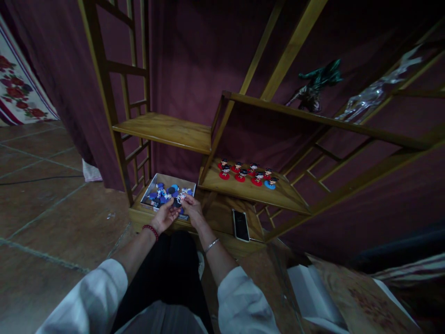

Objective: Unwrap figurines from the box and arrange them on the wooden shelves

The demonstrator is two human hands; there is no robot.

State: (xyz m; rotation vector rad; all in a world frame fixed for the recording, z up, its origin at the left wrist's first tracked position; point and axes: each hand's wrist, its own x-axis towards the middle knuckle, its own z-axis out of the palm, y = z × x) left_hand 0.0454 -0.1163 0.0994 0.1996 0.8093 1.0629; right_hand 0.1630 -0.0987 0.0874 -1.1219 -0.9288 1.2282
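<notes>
My left hand point(166, 216) and my right hand point(192, 208) meet over the near edge of a small open box point(153, 182) on the lowest wooden shelf. Between their fingertips they pinch a small figurine point(180, 200) with a dark base. The box holds several blue and white figurines point(166, 191). A red bead bracelet circles my left wrist and a thin silver bangle my right. On the shelf just to the right, several red-based figurines point(239, 173) stand in two rows, with one blue-based figurine point(270, 183) at the right end.
A phone point(240, 225) lies flat on the bottom board right of my hands. Wooden shelf posts point(111, 116) rise on the left. Green and silver ornaments point(314, 86) sit on the upper shelf. An open white box point(309, 292) lies at lower right on the tiled floor.
</notes>
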